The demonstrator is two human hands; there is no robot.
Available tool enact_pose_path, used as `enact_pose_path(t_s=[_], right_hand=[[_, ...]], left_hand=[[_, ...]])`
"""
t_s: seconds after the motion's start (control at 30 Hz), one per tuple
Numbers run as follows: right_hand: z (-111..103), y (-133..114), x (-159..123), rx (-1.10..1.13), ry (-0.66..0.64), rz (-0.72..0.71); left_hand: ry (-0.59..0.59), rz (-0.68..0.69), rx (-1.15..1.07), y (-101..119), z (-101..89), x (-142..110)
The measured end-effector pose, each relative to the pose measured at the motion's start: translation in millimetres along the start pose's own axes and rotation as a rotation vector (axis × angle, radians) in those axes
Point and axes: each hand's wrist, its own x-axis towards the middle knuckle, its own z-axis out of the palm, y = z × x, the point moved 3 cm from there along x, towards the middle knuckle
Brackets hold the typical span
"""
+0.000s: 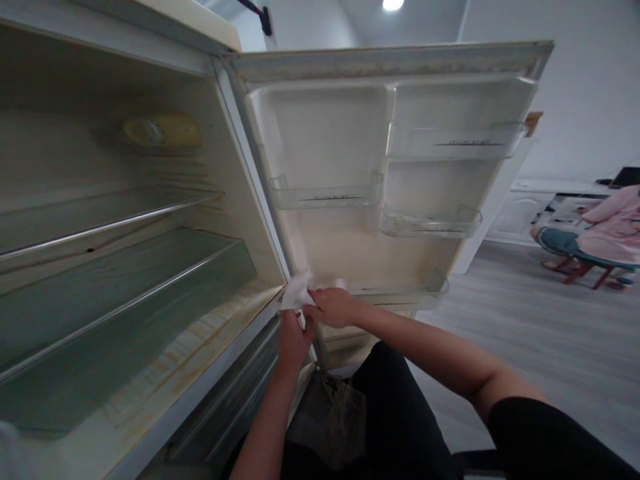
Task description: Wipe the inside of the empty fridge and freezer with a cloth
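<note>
A crumpled white wipe (297, 291), paper or thin cloth, is bunched at the hinge-side edge of an open fridge (255, 193). My right hand (334, 307) reaches in from the right with its fingers closed on the wipe. Just below, my left hand (294, 339) has its fingers pinched at the wipe's lower end, against the fridge's front edge. The fridge door (345, 257) stands wide open behind both hands. Yellow-brown stains mark the fridge's inner floor edge (200, 337).
Glass shelves (200, 263) span the fridge interior at left. Clear door bins (327, 195) project from the door. A dark, partly see-through bag (345, 417) lies between my legs. At far right a person in pink (617, 223) sits on a stool (583, 263).
</note>
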Motion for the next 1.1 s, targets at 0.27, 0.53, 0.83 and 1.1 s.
enact_pose_path(t_s=[0.27,0.53,0.83,1.1], right_hand=[[41,-18,34,-0.331,0.172,0.101],[43,11,-7,-0.365,0.188,0.002],[16,134,-135,-0.378,0.376,0.439],[12,232,-205,-0.397,0.856,0.402]], left_hand=[[0.265,-0.049,-0.072,-2,-31.6,-5],[0.106,0.307,0.058,37,-17.1,24],[-0.196,0.348,0.332,25,13.4,29],[-0.119,0.359,0.382,32,19.7,29]])
